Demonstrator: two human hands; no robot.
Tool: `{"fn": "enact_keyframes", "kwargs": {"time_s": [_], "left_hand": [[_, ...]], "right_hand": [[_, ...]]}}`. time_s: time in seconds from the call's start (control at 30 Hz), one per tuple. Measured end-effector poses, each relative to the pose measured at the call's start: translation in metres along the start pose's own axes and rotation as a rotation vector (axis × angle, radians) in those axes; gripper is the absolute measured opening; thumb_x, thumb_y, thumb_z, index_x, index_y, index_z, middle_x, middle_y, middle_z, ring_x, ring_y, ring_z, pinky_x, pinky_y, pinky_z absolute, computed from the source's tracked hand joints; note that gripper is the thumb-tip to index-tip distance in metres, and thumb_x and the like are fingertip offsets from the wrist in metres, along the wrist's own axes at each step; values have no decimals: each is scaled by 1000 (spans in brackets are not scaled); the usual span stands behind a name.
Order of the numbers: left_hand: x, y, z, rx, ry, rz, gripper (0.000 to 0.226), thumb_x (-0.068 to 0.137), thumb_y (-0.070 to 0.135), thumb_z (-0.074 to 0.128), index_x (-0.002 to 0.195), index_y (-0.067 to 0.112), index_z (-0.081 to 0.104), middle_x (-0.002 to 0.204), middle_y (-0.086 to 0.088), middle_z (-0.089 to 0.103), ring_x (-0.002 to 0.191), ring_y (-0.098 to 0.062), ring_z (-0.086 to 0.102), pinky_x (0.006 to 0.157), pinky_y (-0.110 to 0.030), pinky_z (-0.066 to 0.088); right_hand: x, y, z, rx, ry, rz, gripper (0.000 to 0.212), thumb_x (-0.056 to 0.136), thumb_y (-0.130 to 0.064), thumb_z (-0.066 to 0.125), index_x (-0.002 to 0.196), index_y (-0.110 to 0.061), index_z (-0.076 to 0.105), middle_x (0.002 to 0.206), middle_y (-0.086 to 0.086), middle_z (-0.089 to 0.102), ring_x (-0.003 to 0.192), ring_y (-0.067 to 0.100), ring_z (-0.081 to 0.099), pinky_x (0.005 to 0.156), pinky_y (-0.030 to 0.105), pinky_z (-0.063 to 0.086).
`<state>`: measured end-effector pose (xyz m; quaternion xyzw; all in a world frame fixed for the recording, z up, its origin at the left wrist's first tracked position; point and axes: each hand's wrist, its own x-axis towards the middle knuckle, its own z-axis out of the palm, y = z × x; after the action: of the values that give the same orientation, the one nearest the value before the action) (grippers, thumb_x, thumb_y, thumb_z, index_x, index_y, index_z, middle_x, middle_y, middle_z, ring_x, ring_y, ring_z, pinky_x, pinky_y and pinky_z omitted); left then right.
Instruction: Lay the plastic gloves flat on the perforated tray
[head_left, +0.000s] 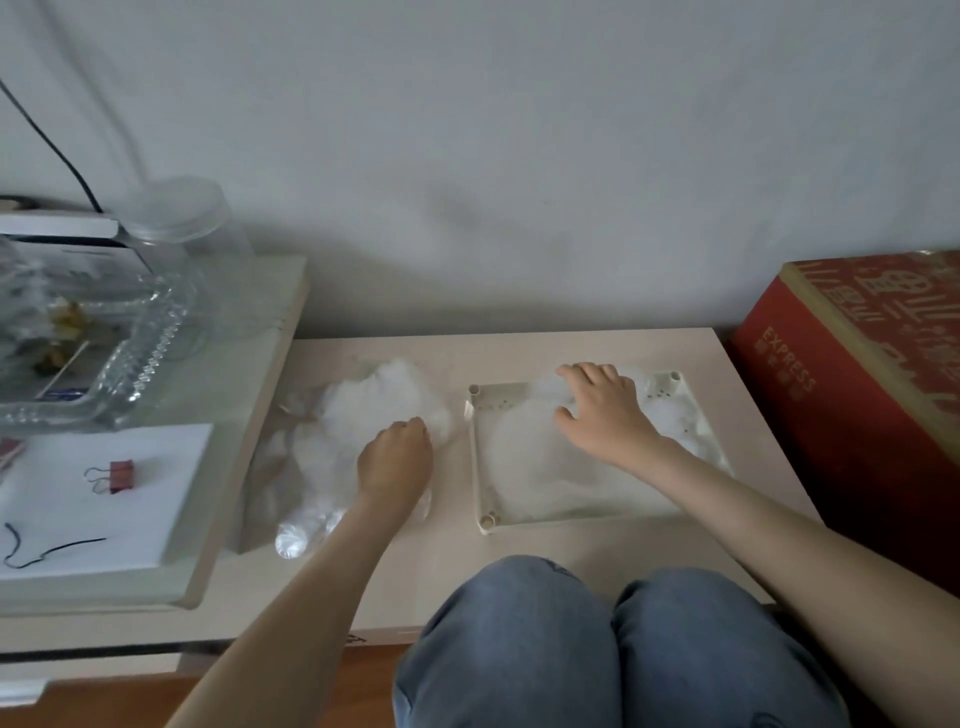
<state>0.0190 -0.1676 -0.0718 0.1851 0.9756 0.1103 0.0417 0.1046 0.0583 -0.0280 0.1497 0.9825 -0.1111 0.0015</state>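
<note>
The right hand (602, 410), right of centre in the frame, lies flat with fingers spread, pressing a thin, cloudy-clear plastic glove layer (524, 457) onto the cream, square perforated plastic tray (474, 457). The left hand (395, 457), just left of centre, has its fingers curled down into the edge of a loose heap of clear plastic gloves (358, 410), apparently pinching film there. The heap lies on the pale beige low table (571, 551), beside the tray but not on it.

Risks, as I judge them: the film is light and clingy, so a pull from the heap may drag several gloves at once, or bring one up crumpled. When the flat hand lifts, static may raise the layer with it and fold it. Film already reaches the tray's upper rim, so more of it may slide over that edge.

Counts: two hands; one tray, with corner posts showing at three corners. How many gloves are in the layer or the heap cannot be told. Farther out, one red printed cardboard carton (852, 374) at the right edge, one cut-glass dish (130, 353) upper left, and one pink binder clip (122, 475).
</note>
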Motion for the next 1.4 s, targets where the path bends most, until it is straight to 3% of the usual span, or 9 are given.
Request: {"fn": "enact_keyframes", "kwargs": {"time_s": [0.2,0.37,0.47,0.6,0.73,0.83,1.0,1.2,1.4], "left_hand": [[1,12,-39,-658,224,-132,20,97,20,48,96,13,66,87,-5,66,83,-25,60,65,-28,37],[7,43,-85,-1936,-243,41,14,98,21,48,98,10,57,107,-12,63,109,-29,61,98,-38,46],[8,65,-101,-2124,-476,183,23,103,26,33,98,16,53,114,-3,63,123,-28,55,108,-38,40],[4,92,-101,-2282,-518,227,32,104,17,25,92,13,54,108,-5,62,109,-26,61,108,-42,40],[11,101,-88,-2341,-631,177,12,97,26,49,105,18,55,124,-2,54,112,-23,56,104,-40,39],[12,105,-77,-2351,-598,116,16,89,20,57,104,17,54,120,-5,58,116,-29,53,89,-43,50],[12,91,-64,-2381,-616,-17,53,74,11,36,123,7,56,119,-17,65,111,-35,62,96,-47,50],[23,68,-38,-2090,-764,-292,91,83,79,24,125,7,60,120,-19,65,102,-34,67,82,-44,55],[20,76,-15,-1404,-665,-271,15,96,21,56,96,6,60,78,-5,73,61,-16,69,59,-26,58]], "right_hand": [[5,-21,-7,345,-66,4,45,94,-26,49,138,-16,41,139,0,41,129,20,34,104,31,26],[11,-38,-20,1326,-417,398,43,92,-51,48,105,-12,60,100,8,58,93,19,58,82,30,44],[10,-29,-19,1624,-569,412,67,88,-65,36,118,-10,56,110,12,63,109,25,58,96,36,44],[3,-29,-17,1939,-564,383,81,74,-76,47,126,-13,50,98,2,53,91,17,52,78,26,42],[3,-15,-12,2095,-457,247,82,72,-52,77,138,-12,48,129,11,49,126,30,44,115,37,19],[-1,-4,-17,2136,-406,194,37,74,-24,79,105,-7,67,100,9,65,98,25,63,115,41,27],[-6,24,-26,2017,-238,302,21,95,-13,47,80,-8,61,68,3,67,66,18,70,74,31,58],[-16,65,-29,1529,-302,327,18,97,-10,47,80,-14,49,69,0,64,52,14,63,41,22,46],[-25,93,-14,1316,-436,300,24,91,7,50,102,-13,54,85,5,67,55,18,58,38,24,45]]}}
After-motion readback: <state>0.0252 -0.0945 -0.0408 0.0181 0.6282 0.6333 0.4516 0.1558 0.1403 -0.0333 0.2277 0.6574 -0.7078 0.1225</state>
